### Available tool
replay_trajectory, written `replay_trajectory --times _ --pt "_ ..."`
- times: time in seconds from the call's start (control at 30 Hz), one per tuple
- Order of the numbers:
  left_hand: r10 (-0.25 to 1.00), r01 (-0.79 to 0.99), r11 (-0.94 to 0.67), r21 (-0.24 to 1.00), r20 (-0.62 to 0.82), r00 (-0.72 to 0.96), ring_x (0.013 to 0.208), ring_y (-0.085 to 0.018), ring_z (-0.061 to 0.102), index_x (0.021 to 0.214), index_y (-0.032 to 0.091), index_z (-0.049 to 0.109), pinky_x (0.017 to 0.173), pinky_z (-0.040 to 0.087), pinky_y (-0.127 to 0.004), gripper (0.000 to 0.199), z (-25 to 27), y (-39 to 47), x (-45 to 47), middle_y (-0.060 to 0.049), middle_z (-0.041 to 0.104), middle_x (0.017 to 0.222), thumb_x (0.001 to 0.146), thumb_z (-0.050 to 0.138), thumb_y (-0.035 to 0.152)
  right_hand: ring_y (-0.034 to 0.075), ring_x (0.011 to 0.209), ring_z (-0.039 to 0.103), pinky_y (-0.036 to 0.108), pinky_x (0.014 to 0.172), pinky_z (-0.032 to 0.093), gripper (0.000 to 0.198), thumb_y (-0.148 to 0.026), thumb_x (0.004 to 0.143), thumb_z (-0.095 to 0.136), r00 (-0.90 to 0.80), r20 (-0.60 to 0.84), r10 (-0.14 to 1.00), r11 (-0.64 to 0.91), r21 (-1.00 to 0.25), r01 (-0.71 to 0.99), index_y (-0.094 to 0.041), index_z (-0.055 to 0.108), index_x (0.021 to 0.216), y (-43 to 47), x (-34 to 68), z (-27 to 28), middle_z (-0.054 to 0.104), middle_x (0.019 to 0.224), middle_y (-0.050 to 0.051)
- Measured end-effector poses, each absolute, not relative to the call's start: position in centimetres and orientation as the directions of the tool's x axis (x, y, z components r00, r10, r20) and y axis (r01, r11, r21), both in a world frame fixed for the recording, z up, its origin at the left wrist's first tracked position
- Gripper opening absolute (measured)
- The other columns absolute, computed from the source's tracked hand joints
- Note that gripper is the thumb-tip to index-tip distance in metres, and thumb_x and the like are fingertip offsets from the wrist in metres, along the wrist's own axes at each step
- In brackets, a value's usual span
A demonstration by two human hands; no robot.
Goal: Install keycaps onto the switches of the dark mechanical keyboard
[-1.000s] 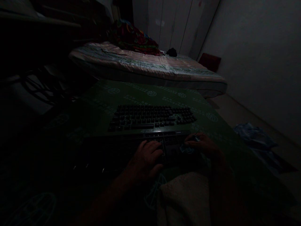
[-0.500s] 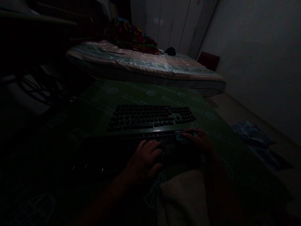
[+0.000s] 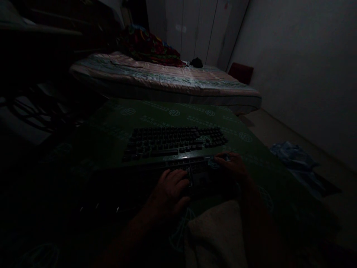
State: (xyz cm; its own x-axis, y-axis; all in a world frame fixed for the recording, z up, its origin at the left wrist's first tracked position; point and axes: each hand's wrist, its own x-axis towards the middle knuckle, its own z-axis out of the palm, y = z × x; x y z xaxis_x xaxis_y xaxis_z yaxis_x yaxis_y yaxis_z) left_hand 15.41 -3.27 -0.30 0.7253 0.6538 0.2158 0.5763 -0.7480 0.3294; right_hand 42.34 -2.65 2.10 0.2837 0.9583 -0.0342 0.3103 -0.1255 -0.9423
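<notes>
A long dark keyboard base (image 3: 122, 180) lies on a green table (image 3: 150, 115) in front of me, its details mostly lost in the dim light. Resting on its middle, my left hand (image 3: 171, 188) has its fingers stretched over the surface. At the base's upper right, the fingers of my right hand (image 3: 232, 165) are pinched together; what they hold is too dark to make out. Just beyond the base, loose black keycaps (image 3: 167, 141) are set out in keyboard order. A pale cloth (image 3: 214, 230) sits close to me, between my forearms.
Behind the table stands a bed (image 3: 156, 76) with a striped cover and a red patterned blanket (image 3: 150, 46). Blue clothing (image 3: 292, 156) lies on the floor to the right. Dark metalwork (image 3: 33, 108) stands at the left.
The whole view has shifted slightly, so things appear a little further left. Both hands keep nearly the same places on the keyboard base.
</notes>
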Motion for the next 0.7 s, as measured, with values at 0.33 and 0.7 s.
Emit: replay_trajectory --times 0.33,0.7 --pt "0.657 0.580 -0.747 0.326 0.227 0.719 0.127 -0.029 0.045 0.117 0.022 0.056 0.107 0.029 -0.058 0.038 -0.84 -3.37 15.29 -0.011 0.053 0.135 0.079 0.060 0.025 0.017 0.063 0.060 0.028 0.058 0.047 0.028 -0.042 0.062 0.072 0.233 -0.023 0.972 -0.102 -0.937 0.334 -0.016 0.071 0.073 -2.82 42.96 1.78 0.067 0.068 0.004" --pt "0.655 0.581 -0.749 0.319 0.226 0.721 0.126 -0.030 0.046 0.116 0.022 0.056 0.106 0.030 -0.059 0.039 -0.77 -3.27 15.24 -0.012 0.054 0.133 0.077 0.061 0.024 0.015 0.059 0.059 0.026 0.056 0.046 0.026 -0.041 0.059 0.074 0.163 -0.075 0.984 -0.127 -0.933 0.338 -0.016 0.072 0.067 -3.32 43.03 2.61 0.066 0.063 0.002"
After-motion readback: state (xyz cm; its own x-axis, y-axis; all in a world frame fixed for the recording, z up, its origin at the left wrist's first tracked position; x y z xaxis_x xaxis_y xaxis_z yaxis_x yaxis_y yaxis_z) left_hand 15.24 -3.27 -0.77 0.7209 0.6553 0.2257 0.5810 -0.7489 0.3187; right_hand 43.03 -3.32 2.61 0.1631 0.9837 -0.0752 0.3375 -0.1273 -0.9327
